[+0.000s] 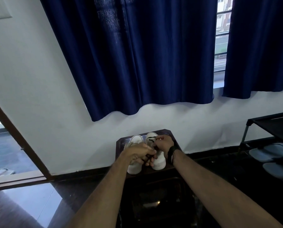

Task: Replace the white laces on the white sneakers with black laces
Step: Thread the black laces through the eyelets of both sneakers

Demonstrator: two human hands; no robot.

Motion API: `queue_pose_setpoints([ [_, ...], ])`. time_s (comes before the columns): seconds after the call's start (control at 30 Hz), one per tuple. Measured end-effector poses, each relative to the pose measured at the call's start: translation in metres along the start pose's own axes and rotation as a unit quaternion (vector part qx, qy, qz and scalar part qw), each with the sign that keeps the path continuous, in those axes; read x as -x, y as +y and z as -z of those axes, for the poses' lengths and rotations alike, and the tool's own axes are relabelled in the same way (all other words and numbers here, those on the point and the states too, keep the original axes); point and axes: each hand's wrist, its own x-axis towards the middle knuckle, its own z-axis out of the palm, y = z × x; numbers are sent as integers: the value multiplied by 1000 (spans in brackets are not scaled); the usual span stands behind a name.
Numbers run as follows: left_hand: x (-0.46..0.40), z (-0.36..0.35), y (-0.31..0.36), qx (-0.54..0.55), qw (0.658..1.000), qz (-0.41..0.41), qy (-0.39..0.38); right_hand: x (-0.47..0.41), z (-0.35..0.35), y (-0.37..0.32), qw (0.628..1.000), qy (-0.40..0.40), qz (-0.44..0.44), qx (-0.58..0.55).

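Blue curtains (137, 55) hang above a dark stool (173, 137).

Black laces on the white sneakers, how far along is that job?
Partly done. The right sneaker has black lace near its toe; the right hand pinches it while the left hand holds the shoe. The left sneaker shows no black lace yet.

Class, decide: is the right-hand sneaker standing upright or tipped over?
Upright: the right-hand sneaker stands on its sole on the dark stool, opening facing up.

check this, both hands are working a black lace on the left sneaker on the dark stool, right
Not quite. In the head view both hands, left hand and right hand, work the black lace on the right sneaker, not the left sneaker, on the dark stool.
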Motion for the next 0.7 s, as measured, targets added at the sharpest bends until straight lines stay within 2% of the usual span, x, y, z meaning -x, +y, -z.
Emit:
queue_pose_setpoints([
  [0.1, -1, -5, -6, -2, 1000, 12, -1, -5, -1, 11, 993, 21, -12, -113],
  [0.23, 8, -9, -6, -53, 998, 46, 3, 6, 15, 6, 995, 31, -34, -85],
  [0.3, 9, -9, -5, -116, 990, 59, 51, 13, 22, -3, 997, -35, -62, -43],
  [0.4, -2, -2, -9, -258, 939, -16, 225, 12, 24, -11, 987, -75, -97, -108],
  [0.43, -6, 0, -11, -211, 941, -54, 259, 14, 26, -14, 984, -81, -95, -129],
  [0.47, -5, -2, -9, -101, 957, -90, 256, 15, 30, -18, 978, -101, -85, -162],
  [0.53, -5, -7, -4, 100, 974, -119, 167, 26, 35, -31, 968, -123, -52, -215],
  [0.57, -2, -10, 1, 158, 973, -125, 112, 29, 36, -37, 961, -138, -33, -236],
  [0.63, 0, -18, 8, 213, 967, -136, 27, 33, 37, -47, 952, -159, -11, -262],
  [0.7, 7, -22, 14, 240, 961, -135, 9, 31, 40, -55, 953, -169, 11, -252],
])
